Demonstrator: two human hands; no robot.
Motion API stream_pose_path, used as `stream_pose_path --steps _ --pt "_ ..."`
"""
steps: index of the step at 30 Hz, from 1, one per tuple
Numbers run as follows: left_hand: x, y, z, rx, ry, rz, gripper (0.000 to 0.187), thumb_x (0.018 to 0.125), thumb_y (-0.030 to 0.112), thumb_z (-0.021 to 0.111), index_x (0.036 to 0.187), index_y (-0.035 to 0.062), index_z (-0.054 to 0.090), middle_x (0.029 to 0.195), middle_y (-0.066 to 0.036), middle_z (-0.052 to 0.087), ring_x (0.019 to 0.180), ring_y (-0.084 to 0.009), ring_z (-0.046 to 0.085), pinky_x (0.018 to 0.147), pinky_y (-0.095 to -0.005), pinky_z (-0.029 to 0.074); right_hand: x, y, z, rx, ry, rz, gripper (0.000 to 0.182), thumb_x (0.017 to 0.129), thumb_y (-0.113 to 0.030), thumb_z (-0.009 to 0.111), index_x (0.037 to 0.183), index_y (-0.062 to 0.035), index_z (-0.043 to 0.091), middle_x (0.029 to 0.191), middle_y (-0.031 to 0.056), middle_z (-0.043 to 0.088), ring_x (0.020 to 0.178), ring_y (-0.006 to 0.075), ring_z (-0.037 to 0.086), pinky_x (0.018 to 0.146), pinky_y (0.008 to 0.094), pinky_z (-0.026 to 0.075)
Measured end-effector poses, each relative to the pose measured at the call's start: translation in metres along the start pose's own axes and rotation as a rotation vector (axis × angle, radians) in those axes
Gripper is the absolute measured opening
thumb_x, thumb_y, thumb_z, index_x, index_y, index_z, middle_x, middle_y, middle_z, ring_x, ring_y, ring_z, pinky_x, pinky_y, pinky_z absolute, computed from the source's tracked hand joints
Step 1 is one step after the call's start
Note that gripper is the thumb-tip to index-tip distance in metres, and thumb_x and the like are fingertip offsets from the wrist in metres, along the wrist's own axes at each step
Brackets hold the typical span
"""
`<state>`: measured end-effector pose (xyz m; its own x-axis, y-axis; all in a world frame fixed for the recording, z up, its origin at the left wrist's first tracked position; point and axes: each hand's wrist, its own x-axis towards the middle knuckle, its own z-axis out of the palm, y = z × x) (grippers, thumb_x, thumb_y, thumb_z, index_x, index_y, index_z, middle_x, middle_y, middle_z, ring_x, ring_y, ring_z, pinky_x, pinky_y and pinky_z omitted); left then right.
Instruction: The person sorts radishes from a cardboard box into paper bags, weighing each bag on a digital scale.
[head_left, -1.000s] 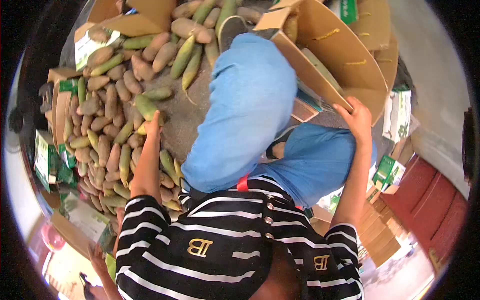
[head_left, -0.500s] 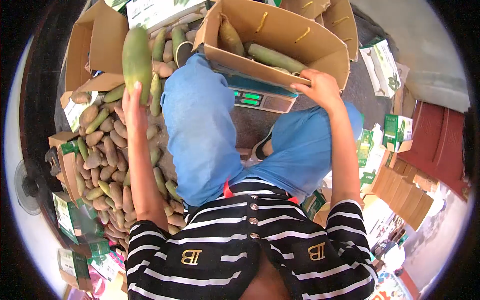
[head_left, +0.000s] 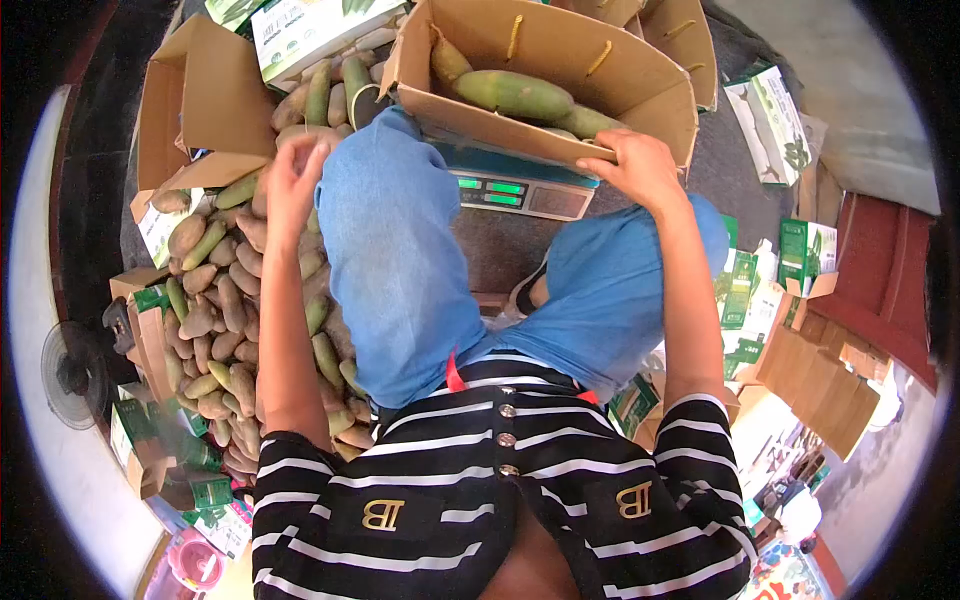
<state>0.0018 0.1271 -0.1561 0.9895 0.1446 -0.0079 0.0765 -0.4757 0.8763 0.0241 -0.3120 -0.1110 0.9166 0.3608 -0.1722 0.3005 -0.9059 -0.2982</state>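
Observation:
My right hand (head_left: 640, 165) grips the near wall of an open cardboard box (head_left: 640, 95), with its fingertips over the rim. Inside the box lie a large green gourd-like vegetable (head_left: 515, 93) and other long green ones. The box rests on a scale (head_left: 520, 190) with lit green displays. My left hand (head_left: 300, 170) is beside my knee, over the edge of a heap of brown and green elongated vegetables (head_left: 225, 300). Its fingers are bent and apart, and nothing shows in its grasp.
An open cardboard box (head_left: 225, 100) stands at the upper left, beside a white and green carton (head_left: 310, 35). More open boxes (head_left: 680, 45) are behind the scale. Green and white cartons (head_left: 805, 250) lie to the right. A fan (head_left: 72, 375) is at far left.
The large green vegetable has left my left hand and now lies in the box on the scale. My left hand is lower, by my knee. My right hand has stayed on the box rim.

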Motion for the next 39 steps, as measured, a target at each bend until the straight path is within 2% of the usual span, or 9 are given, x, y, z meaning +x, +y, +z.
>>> stream_pose_path --steps 5,8,11,14,17,22,27,34,39 --pt "-0.054 -0.102 -0.001 0.152 -0.172 -0.178 0.031 0.089 0.023 0.063 0.109 -0.0002 0.059 0.093 -0.008 0.065 0.088 -0.0137 0.06 0.078 -0.0281 0.048 -0.002 -0.001 0.0 0.011 -0.001 -0.004 0.038 0.078 -0.043 0.069 0.09 -0.0069 0.066 0.087 0.0122 0.065 0.084 0.0329 0.062 0.071 0.0418 0.048" --pt "-0.086 -0.133 0.005 0.184 -0.238 -0.284 0.03 0.09 0.023 0.062 0.109 -0.0002 0.058 0.095 -0.009 0.065 0.089 -0.0141 0.06 0.079 -0.0284 0.048 -0.003 -0.004 -0.002 0.031 0.009 0.021 0.04 0.079 -0.045 0.067 0.09 -0.0068 0.066 0.087 0.012 0.065 0.084 0.0327 0.063 0.072 0.0415 0.049" --pt "-0.106 -0.151 0.012 0.204 -0.274 -0.339 0.03 0.09 0.022 0.062 0.11 -0.0002 0.058 0.096 -0.009 0.064 0.09 -0.0145 0.06 0.079 -0.0286 0.048 -0.002 -0.008 -0.004 0.029 0.006 0.044 0.045 0.082 -0.052 0.06 0.087 -0.0082 0.068 0.086 0.012 0.066 0.084 0.0318 0.064 0.072 0.0427 0.05" --pt "-0.109 -0.155 0.024 0.212 -0.298 -0.356 0.03 0.091 0.022 0.061 0.111 -0.0002 0.058 0.097 -0.009 0.064 0.091 -0.0148 0.06 0.08 -0.0289 0.048 0.0 -0.006 -0.004 0.094 0.025 0.037 0.048 0.085 -0.054 0.056 0.086 -0.0075 0.068 0.084 0.0117 0.065 0.082 0.0306 0.064 0.071 0.0409 0.05" --pt "-0.107 -0.153 0.033 0.223 -0.318 -0.359 0.03 0.091 0.021 0.06 0.112 -0.0002 0.057 0.099 -0.009 0.064 0.092 -0.0152 0.06 0.081 -0.0291 0.048 0.0 -0.003 -0.002 0.187 0.156 0.007 0.048 0.086 -0.053 0.055 0.085 -0.0068 0.067 0.083 0.0107 0.064 0.079 0.0297 0.063 0.069 0.0389 0.049" --pt "-0.105 -0.147 0.039 0.226 -0.345 -0.366 0.03 0.092 0.02 0.059 0.113 -0.0002 0.057 0.101 -0.01 0.063 0.093 -0.0158 0.06 0.082 -0.0295 0.048 -0.003 -0.007 -0.011 0.208 0.364 -0.017 0.04 0.093 -0.043 0.049 0.089 -0.0068 0.066 0.084 0.0099 0.062 0.082 0.0299 0.061 0.068 0.0381 0.047" --pt "-0.102 -0.142 0.029 0.208 -0.336 -0.375 0.03 0.092 0.019 0.058 0.115 -0.0003 0.056 0.103 -0.01 0.063 0.094 -0.0164 0.06 0.083 -0.0299 0.048 0.0 -0.006 -0.008 0.162 0.373 -0.042 0.04 0.093 -0.041 0.048 0.088 -0.0059 0.066 0.083 0.0108 0.062 0.082 0.0308 0.062 0.07 0.0398 0.048" --pt "-0.062 -0.125 0.004 0.167 -0.263 -0.352 0.03 0.093 0.018 0.056 0.116 -0.0003 0.056 0.107 -0.011 0.062 0.096 -0.0173 0.06 0.084 -0.0305 0.048 0.004 -0.007 -0.006 0.127 0.398 -0.097 0.041 0.095 -0.041 0.044 0.088 -0.0064 0.065 0.082 0.0116 0.062 0.081 0.0319 0.061 0.07 0.0414 0.048" --pt "-0.051 -0.116 0.001 0.146 -0.258 -0.351 0.03 0.094 0.017 0.055 0.118 -0.0003 0.055 0.109 -0.011 0.062 0.097 -0.0179 0.06 0.085 -0.0309 0.048 0.003 -0.004 -0.006 0.143 0.488 0.01 0.044 0.097 -0.043 0.039 0.09 -0.0072 0.065 0.082 0.0117 0.062 0.082 0.0325 0.061 0.07 0.0417 0.048"
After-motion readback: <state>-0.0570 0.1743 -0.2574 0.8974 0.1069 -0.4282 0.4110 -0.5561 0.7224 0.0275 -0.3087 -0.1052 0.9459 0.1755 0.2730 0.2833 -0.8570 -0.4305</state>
